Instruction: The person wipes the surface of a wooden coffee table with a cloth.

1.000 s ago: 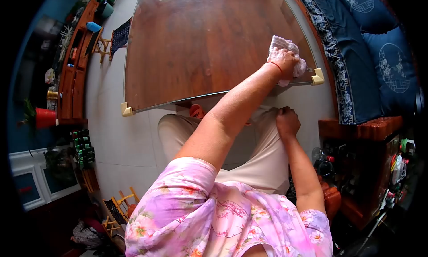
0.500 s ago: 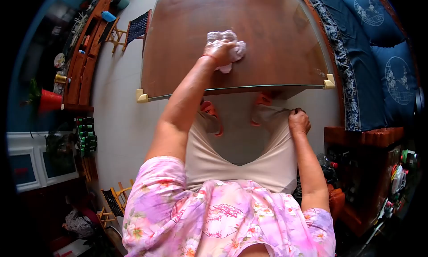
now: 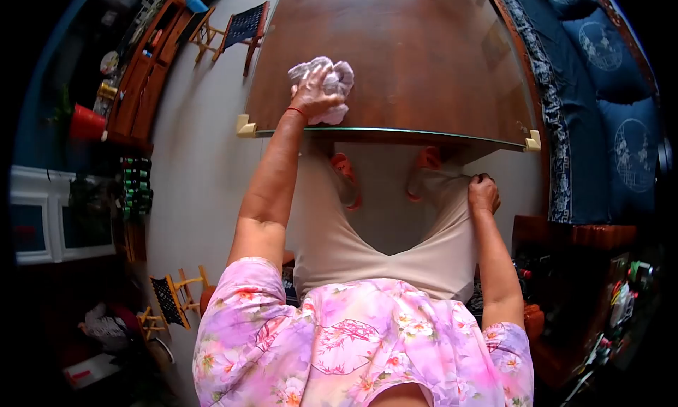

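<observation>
My left hand (image 3: 311, 100) presses a crumpled pale lilac cloth (image 3: 342, 79) flat against the glass-topped brown table (image 3: 417, 75), near its front left corner. Some of the cloth bulges out beyond the fingers. A red string circles that wrist. My right hand (image 3: 483, 193) rests on my right knee in beige trousers (image 3: 452, 227), its fingers curled over the knee. The fingertips there are partly hidden.
Cream corner guards (image 3: 246, 127) cap the table's front corners. A sofa with dark blue cushions (image 3: 604, 43) runs along the right. To the left are a folding stool (image 3: 244, 26), a wooden cabinet (image 3: 138, 100) and a red pot (image 3: 87, 123).
My left hand and the cloth have slid left and toward me across the tabletop. The whole view has shifted slightly. My right hand stays on the knee.
</observation>
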Action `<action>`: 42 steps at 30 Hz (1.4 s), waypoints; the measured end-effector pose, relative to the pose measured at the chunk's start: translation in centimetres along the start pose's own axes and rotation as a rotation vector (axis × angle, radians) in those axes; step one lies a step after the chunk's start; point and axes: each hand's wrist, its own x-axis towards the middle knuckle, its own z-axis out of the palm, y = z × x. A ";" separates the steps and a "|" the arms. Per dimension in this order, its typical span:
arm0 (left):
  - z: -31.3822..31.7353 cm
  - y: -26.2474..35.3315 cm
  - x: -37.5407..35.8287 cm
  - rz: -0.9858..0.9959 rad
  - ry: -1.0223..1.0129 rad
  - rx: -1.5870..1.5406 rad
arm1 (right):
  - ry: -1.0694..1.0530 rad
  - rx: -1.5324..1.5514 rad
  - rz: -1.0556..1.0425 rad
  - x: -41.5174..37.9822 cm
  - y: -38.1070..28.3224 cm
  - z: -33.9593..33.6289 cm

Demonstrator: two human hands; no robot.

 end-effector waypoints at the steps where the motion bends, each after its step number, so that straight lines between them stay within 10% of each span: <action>1: -0.5 -0.4 -0.6 0.000 0.093 -0.069 | 0.041 0.020 -0.026 -0.4 0.2 0.3; 7: -1.3 -0.5 -10.8 -0.102 0.810 -0.281 | 0.448 0.011 -0.617 -4.1 -1.2 1.4; 10: 0.8 -0.7 -13.6 -0.502 0.827 -0.588 | 0.408 0.296 -0.914 -7.1 -8.2 -0.6; 14: 1.3 0.1 -13.1 -0.346 0.921 -0.395 | 0.396 0.595 -1.155 -9.7 -21.0 -2.5; 16: 0.1 -0.5 -11.2 -0.120 0.914 -0.168 | 0.370 0.728 -1.167 -9.5 -26.8 -1.6; 22: 1.3 -7.4 -6.1 -0.321 0.817 -0.016 | 0.196 0.439 -1.027 -6.8 -37.3 4.3; 32: 2.8 -7.2 -4.1 -0.565 0.799 0.385 | -0.128 0.108 -0.958 -6.3 -37.8 3.2; 42: 2.6 -7.2 -4.3 -0.562 0.755 0.454 | 0.070 0.245 -1.011 -1.2 -30.4 1.5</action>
